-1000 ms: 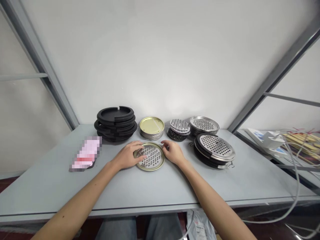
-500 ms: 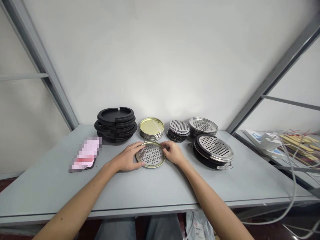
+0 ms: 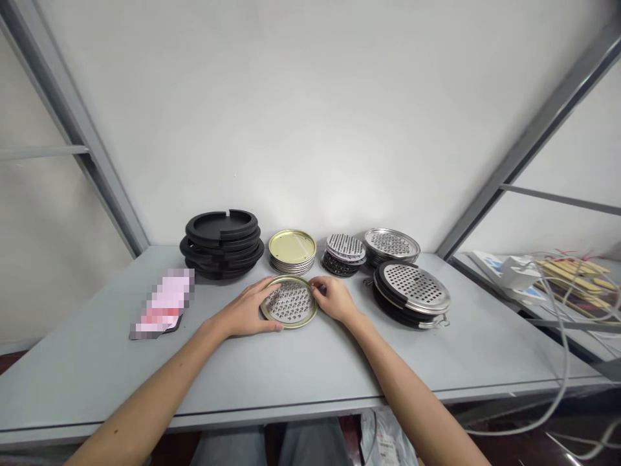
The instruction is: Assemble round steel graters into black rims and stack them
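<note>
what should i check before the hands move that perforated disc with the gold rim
1. Left hand on the perforated disc: ok, fingers and thumb touch its left rim.
2. Right hand on the disc: ok, fingers touch its right rim.
3. Firm grip on either side: cannot tell.
4. Disc flat on the table: ok, it looks level.
5. Perforated plate seated in the gold rim all round: cannot tell, the hands cover parts of the edge.
6. Room around it: ok, the gold lid stack and the black-rimmed stack stand apart from it.
</note>
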A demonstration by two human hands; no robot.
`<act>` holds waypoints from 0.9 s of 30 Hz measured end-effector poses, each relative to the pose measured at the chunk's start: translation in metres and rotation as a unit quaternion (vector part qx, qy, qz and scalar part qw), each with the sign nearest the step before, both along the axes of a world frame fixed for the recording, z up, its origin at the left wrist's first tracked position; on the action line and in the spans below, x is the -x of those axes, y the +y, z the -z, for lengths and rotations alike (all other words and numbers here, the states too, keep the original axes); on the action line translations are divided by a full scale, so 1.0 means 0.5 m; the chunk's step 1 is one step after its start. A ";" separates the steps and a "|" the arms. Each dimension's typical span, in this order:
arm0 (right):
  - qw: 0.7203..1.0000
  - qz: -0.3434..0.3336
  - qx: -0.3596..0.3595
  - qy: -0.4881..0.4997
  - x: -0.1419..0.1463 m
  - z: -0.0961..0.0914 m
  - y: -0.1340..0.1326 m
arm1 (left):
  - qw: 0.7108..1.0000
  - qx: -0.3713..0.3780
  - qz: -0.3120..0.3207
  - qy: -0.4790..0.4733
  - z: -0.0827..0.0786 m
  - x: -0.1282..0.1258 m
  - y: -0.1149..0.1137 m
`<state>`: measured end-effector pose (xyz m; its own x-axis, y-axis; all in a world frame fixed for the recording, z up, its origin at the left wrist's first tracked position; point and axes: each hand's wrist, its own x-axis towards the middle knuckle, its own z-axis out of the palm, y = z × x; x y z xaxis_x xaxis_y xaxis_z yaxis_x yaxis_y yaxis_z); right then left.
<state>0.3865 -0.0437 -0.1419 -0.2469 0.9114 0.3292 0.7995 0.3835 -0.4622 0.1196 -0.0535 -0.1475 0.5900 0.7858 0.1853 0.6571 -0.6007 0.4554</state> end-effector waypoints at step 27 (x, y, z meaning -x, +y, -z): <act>0.918 0.280 -0.075 -0.271 -0.260 -0.165 0.105 | 1.000 -0.004 0.011 -0.008 -0.009 -0.015 -0.008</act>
<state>0.5166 0.0087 -0.0594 0.0826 0.8998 0.4283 0.9876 -0.1315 0.0858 0.1269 -0.0577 -0.1431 0.6044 0.7709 0.2008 0.6357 -0.6187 0.4616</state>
